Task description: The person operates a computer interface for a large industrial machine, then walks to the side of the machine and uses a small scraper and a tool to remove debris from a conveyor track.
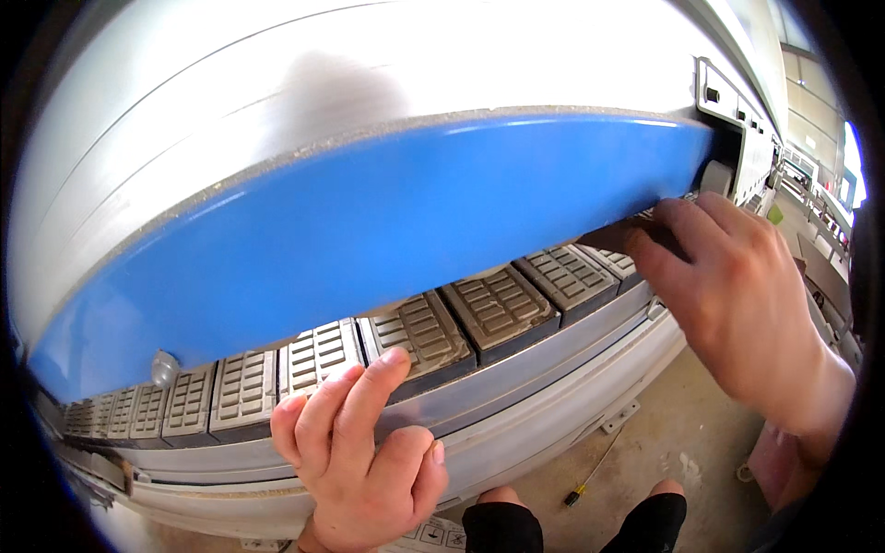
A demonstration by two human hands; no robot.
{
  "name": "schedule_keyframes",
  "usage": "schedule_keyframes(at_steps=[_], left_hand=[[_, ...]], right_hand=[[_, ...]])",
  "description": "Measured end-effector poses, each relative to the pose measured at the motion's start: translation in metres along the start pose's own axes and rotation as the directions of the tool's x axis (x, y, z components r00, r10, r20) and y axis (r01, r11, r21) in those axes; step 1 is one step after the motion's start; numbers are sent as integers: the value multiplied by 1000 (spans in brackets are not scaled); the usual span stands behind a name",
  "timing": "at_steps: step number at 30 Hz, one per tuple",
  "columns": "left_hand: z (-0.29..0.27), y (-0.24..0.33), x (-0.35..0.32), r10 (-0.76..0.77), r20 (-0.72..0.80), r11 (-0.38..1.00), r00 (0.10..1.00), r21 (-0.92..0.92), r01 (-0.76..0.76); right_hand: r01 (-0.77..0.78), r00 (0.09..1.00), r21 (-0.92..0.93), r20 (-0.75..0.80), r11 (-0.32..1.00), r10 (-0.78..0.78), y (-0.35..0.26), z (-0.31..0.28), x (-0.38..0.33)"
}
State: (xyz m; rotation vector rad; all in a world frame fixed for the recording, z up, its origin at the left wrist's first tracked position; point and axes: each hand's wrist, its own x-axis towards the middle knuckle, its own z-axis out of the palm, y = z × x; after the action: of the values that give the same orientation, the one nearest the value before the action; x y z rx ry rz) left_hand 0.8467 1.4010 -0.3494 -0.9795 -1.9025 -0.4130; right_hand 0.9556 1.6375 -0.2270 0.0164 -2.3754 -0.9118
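A long blue panel [396,221] with a rough, speckled upper edge stretches across the view, above a row of ribbed conveyor pads [498,300]. At the panel's right end, my right hand [728,286] is closed, with a thin dark brown flat piece [616,236] between its thumb and fingers. How far that piece runs behind the hand is hidden. My left hand [364,452] is raised in front of the pads near the middle, palm up, fingers apart and loosely bent, holding nothing. Its fingertips overlap the pads in view; contact cannot be made out.
A white machine cover [212,83] rises behind the panel. A metal rail [553,346] runs along the front of the pads. At the right end sits a bracket with dark fasteners [728,101]. A screwdriver-like tool [575,496] lies on the floor near my knees.
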Motion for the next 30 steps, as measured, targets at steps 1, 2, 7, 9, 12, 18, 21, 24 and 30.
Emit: schedule_keyframes(at_steps=[1, 2, 7, 9, 12, 18, 21, 24, 30], left_hand=[[-1, 0, 1, -3, 3, 1000, 1000, -2, 3], [-1, -1, 1, 6, 5, 1000, 1000, 11, -6], [0, -1, 2, 11, 7, 1000, 1000, -30, -11], [-1, -1, 3, 15, 4, 999, 1000, -33, -14], [-2, 0, 3, 14, 1, 999, 1000, -35, -14], [-2, -1, 3, 19, 4, 999, 1000, -33, -19], [-2, 0, 3, 17, 2, 999, 1000, -31, -17], [-1, -1, 2, 17, 3, 999, 1000, -42, -17], [-2, -1, 2, 15, 1, 999, 1000, -37, -15]], right_hand=[[9, 999, -27, 45, 1000, -8, -1, -4, 3], [18, 996, -56, 92, 998, -13, -2, -8, 5], [76, 959, -157, 281, 985, -29, -10, -22, 16], [84, 942, -150, 333, 985, -30, -12, -26, 18], [15, 930, -70, 367, 997, 12, -14, -26, 23], [2, 969, -29, 245, 1000, 5, -10, -27, 12], [86, 971, -86, 230, 993, -64, -2, -25, 7], [75, 928, -92, 371, 993, -36, 5, -31, 4], [-13, 937, -68, 346, 998, 36, 12, -28, 11]])
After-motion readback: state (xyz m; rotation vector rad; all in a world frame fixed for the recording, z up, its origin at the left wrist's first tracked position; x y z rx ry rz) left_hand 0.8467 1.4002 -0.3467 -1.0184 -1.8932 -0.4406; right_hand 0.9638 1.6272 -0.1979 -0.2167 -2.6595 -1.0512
